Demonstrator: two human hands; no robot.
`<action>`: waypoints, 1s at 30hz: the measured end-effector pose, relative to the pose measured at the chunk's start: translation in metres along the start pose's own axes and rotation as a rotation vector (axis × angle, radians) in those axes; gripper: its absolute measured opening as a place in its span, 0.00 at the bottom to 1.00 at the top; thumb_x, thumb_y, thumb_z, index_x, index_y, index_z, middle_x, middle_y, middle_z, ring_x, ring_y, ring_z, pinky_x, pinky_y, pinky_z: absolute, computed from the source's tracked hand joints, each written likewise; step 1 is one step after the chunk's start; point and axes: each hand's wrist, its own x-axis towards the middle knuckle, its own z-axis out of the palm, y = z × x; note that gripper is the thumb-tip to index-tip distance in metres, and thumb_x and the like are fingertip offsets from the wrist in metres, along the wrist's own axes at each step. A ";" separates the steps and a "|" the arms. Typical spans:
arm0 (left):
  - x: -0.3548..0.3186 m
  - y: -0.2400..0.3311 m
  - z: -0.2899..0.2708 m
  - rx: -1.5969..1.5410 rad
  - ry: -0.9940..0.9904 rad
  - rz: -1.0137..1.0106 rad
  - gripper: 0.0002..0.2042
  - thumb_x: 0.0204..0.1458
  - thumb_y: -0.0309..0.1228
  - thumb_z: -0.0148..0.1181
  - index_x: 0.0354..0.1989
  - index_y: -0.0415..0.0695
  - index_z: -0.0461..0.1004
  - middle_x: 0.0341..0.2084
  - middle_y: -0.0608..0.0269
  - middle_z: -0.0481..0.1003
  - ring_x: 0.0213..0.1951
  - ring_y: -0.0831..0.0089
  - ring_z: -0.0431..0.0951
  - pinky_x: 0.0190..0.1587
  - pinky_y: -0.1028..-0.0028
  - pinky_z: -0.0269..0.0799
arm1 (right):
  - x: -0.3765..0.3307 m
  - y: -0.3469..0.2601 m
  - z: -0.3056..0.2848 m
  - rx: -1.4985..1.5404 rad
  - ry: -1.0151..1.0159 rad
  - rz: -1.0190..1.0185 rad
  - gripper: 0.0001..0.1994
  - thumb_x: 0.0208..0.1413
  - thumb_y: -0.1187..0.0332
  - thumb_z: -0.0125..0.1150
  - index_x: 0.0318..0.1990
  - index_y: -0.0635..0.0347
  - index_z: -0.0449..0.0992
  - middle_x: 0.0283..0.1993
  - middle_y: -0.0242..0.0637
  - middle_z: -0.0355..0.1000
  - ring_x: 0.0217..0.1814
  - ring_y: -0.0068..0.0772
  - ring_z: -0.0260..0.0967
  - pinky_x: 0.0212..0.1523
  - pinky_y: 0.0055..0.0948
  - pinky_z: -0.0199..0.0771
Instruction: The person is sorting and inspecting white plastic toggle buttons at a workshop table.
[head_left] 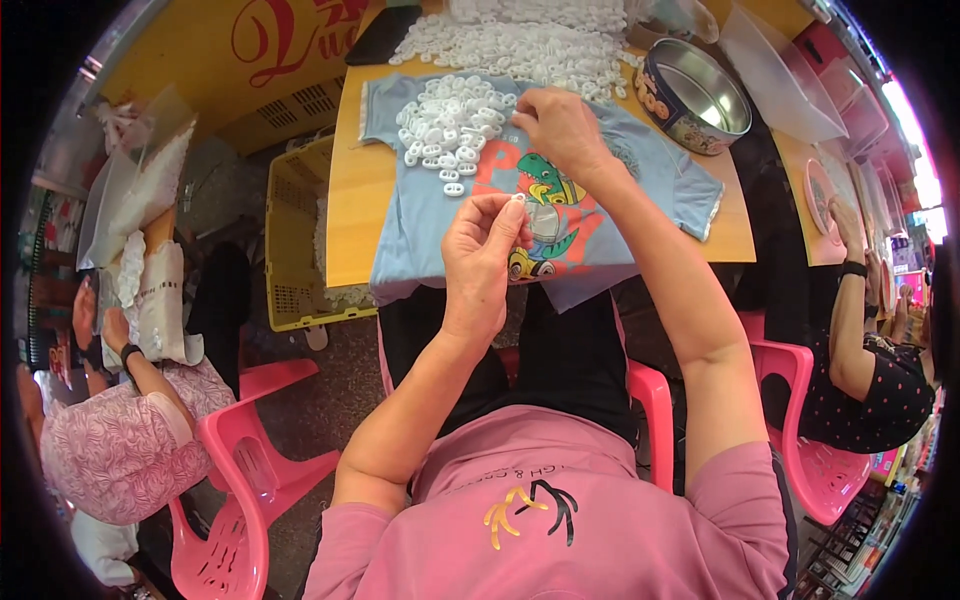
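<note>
White plastic rings (447, 125) lay heaped on a light blue child's shirt (430, 215) spread over the front edge of a yellow bench (350, 190), with a far larger mound of the same rings (520, 40) farther back on the bench. The person's left hand (485, 250) hovered above the shirt's dinosaur print (545, 215), its grip pinched shut, thumb and fingertips (512, 205) closed on a single small white ring (518, 199). The right hand (560, 125) reached to the edge of the heap, fingers curled down onto the shirt just beside the loose rings; whether that grip had hold of anything could not be told.

A round metal tin (695, 95) stood open at the bench's right end, near a clear plastic tray (775, 70). A yellow slatted crate (295, 240) stood on the floor to the left of the bench. Pink plastic chairs (235, 470) ringed the workplace. At far left a second person in a patterned pink top (115, 450) handled white bags (155, 290), and at far right another person's arm (850, 300), wearing a dark wristband, reached toward a neighbouring bench (800, 190).
</note>
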 end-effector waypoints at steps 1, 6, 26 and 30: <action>0.000 0.001 -0.001 -0.001 0.001 0.003 0.05 0.61 0.27 0.58 0.41 0.39 0.72 0.31 0.65 0.74 0.32 0.80 0.73 0.37 0.78 0.70 | 0.000 0.001 0.001 0.019 0.030 0.008 0.12 0.53 0.65 0.65 0.42 0.61 0.81 0.37 0.49 0.77 0.36 0.42 0.76 0.38 0.37 0.74; 0.000 0.004 -0.001 -0.072 -0.018 0.007 0.05 0.61 0.26 0.58 0.41 0.39 0.72 0.31 0.64 0.74 0.32 0.79 0.73 0.36 0.78 0.70 | -0.023 0.001 -0.023 0.648 -0.068 0.252 0.14 0.56 0.64 0.66 0.45 0.64 0.80 0.37 0.39 0.78 0.32 0.29 0.75 0.36 0.29 0.76; -0.027 0.022 0.027 -0.008 -0.162 -0.102 0.08 0.59 0.30 0.62 0.40 0.39 0.73 0.31 0.63 0.78 0.29 0.79 0.76 0.33 0.79 0.73 | -0.130 -0.053 -0.112 1.323 -0.114 0.435 0.13 0.62 0.69 0.60 0.50 0.68 0.77 0.35 0.33 0.75 0.29 0.18 0.70 0.34 0.21 0.74; -0.027 0.022 0.027 -0.018 -0.148 -0.099 0.08 0.59 0.29 0.62 0.40 0.39 0.74 0.31 0.63 0.78 0.29 0.80 0.77 0.33 0.79 0.74 | -0.133 -0.054 -0.113 1.332 -0.084 0.431 0.13 0.62 0.70 0.60 0.50 0.68 0.76 0.36 0.34 0.76 0.30 0.18 0.70 0.34 0.20 0.75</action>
